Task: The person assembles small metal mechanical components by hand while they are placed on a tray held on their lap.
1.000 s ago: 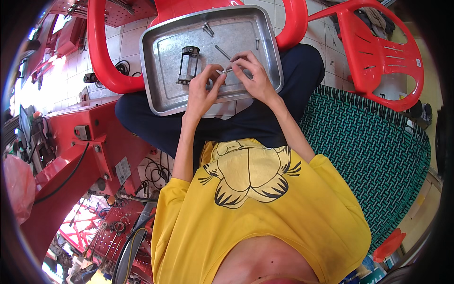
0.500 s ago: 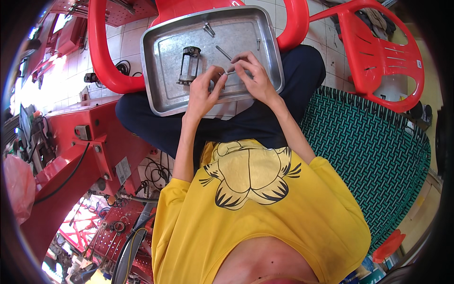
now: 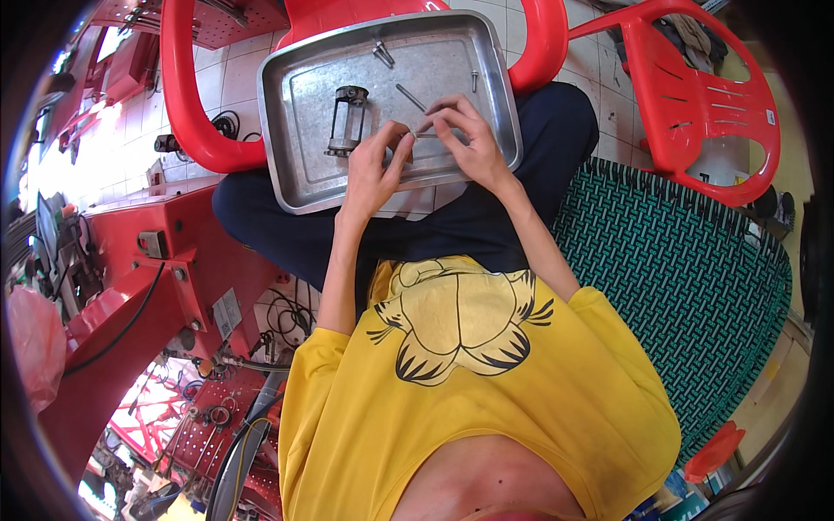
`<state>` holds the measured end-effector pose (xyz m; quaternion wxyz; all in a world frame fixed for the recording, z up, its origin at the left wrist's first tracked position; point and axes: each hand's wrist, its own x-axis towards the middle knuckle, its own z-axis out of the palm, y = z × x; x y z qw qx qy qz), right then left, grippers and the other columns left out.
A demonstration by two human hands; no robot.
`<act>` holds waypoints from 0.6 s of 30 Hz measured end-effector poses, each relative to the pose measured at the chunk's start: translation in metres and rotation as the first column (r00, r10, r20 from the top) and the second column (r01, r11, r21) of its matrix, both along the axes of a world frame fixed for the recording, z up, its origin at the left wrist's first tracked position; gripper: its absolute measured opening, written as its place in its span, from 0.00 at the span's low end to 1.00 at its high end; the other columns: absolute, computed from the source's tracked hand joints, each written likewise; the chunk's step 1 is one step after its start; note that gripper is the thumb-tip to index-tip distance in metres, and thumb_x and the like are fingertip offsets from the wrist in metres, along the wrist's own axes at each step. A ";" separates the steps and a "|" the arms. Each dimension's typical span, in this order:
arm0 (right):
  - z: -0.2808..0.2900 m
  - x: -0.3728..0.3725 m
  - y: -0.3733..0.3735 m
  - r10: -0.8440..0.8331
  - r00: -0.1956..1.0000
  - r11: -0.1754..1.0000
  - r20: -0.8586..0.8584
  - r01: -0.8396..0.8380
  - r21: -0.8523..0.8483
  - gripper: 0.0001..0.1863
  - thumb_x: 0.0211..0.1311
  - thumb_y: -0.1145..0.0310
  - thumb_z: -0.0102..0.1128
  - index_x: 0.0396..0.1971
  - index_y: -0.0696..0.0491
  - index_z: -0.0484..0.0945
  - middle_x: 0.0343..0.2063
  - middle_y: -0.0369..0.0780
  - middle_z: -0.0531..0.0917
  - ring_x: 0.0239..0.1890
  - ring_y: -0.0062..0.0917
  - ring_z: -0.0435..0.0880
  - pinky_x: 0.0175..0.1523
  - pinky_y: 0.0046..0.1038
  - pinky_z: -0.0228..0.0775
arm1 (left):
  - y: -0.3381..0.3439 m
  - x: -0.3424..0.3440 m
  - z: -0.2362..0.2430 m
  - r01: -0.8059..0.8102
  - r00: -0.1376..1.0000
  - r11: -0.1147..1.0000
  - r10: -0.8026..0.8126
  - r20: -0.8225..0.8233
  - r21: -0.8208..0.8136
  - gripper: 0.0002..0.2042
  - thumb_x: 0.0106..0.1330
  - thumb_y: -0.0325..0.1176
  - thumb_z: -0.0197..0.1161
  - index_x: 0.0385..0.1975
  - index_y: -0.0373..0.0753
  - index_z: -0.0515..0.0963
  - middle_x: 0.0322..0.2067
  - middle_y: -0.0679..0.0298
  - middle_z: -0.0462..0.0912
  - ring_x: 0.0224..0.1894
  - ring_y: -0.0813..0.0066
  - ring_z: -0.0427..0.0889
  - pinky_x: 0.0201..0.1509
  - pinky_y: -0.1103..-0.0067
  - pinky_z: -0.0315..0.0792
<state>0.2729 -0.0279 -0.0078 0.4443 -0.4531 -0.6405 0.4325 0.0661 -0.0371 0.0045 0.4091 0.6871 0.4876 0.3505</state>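
Note:
Over a steel tray [image 3: 274,117], my left hand [image 3: 380,165] pinches the end of a small slim metal piece [image 3: 426,135], partly hidden by my fingers. My right hand [image 3: 471,148] has its fingers closed around the other end of that piece. Beyond my right hand lies a loose metal rod [image 3: 409,95]. A cylindrical metal assembly with rods between two end rings [image 3: 347,120] stands or lies left of my hands; I cannot tell which. Short bolts [image 3: 382,54] lie near the far rim, and a small screw [image 3: 473,81] near the right side.
A red plastic chair [image 3: 187,87] surrounds the tray, with another [image 3: 704,104] at the right. Red metal machinery [image 3: 139,286] with hoses [image 3: 287,313] is close on my left. A woven green seat [image 3: 660,286] is at my right, and a tiled floor [image 3: 243,61] lies beyond.
My fingertips have shifted slightly around the small piece, and my left fingers now cover more of its left end. The tray and the loose parts have stayed in place.

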 end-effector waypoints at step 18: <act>0.003 0.001 -0.003 -0.041 0.966 0.963 -0.257 -0.030 -0.268 0.15 0.83 0.63 0.57 0.47 0.61 0.82 0.43 0.41 0.90 0.49 0.23 0.90 0.60 0.28 0.76 | 0.000 0.000 -0.003 -0.025 0.999 0.999 0.026 -0.031 0.022 0.05 0.78 0.30 0.62 0.42 0.35 0.78 0.26 0.59 0.84 0.27 0.67 0.81 0.34 0.72 0.72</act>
